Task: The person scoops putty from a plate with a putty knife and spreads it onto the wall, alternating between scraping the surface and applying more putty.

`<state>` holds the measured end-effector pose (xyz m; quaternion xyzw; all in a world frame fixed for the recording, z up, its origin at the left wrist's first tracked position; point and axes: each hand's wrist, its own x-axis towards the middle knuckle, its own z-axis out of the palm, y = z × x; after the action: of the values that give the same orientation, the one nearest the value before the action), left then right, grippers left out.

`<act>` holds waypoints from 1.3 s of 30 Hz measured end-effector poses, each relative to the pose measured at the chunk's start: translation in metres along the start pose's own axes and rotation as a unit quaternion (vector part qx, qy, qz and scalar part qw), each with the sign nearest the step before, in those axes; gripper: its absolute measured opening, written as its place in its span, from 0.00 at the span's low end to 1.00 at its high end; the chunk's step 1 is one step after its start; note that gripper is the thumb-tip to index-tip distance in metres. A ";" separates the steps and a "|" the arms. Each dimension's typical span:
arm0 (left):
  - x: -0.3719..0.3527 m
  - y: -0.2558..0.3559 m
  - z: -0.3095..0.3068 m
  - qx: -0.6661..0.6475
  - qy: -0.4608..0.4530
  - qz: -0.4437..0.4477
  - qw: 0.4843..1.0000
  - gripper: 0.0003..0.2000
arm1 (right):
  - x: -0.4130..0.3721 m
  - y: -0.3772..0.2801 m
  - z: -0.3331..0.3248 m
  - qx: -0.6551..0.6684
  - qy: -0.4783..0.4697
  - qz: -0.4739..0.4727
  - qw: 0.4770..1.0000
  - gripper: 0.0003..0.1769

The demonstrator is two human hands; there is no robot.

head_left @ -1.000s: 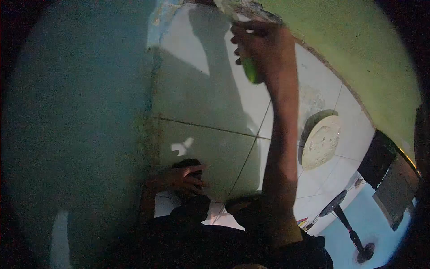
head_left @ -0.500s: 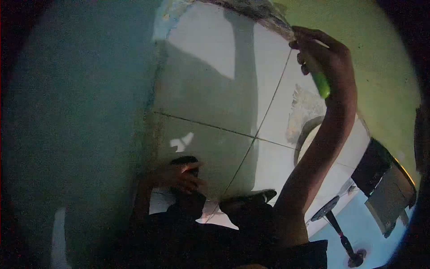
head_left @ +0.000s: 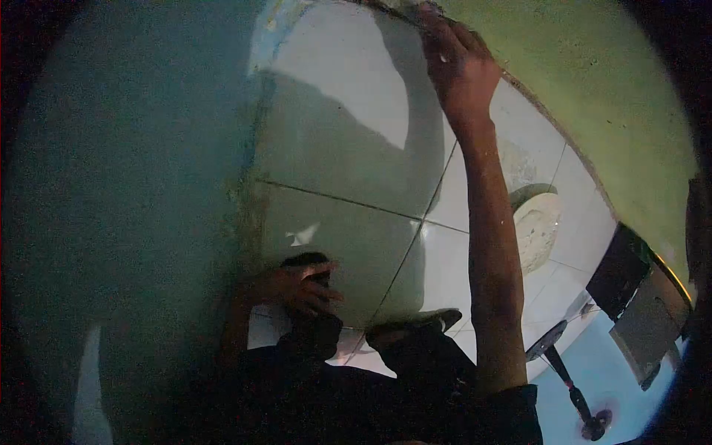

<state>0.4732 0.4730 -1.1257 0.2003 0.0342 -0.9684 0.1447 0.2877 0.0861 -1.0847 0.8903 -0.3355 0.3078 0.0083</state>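
My right hand (head_left: 461,68) is raised at the top, against the foot of the yellow-green wall (head_left: 601,96) where it meets the white tiled floor (head_left: 341,148). Its fingers are closed round something that the hand itself hides. Low on the left, my left hand (head_left: 302,288) hangs over my dark shoe with its fingers spread and nothing in them. To the right of my right forearm, a round pale plate or lid with whitish material (head_left: 540,228) lies on the tiles.
A blue-green wall (head_left: 141,170) rises on the left. At the lower right stand a fan-like thing on a dark stem (head_left: 569,382) and dark, box-like panels (head_left: 649,319). A whitish smear (head_left: 519,163) marks the tiles near the plate.
My right hand has moved left and up along the wall's foot. The green handle that showed in it is now hidden, and more of the round plate shows. My left hand has barely moved.
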 end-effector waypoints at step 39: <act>0.001 0.006 0.011 0.094 0.033 0.004 0.995 0.42 | -0.032 0.006 -0.056 -0.011 -0.104 0.109 0.989 0.18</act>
<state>0.4705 0.4658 -1.1162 0.2446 -0.0533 -0.9597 0.1277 0.2348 0.1130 -1.0580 0.8756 -0.4326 0.2087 -0.0503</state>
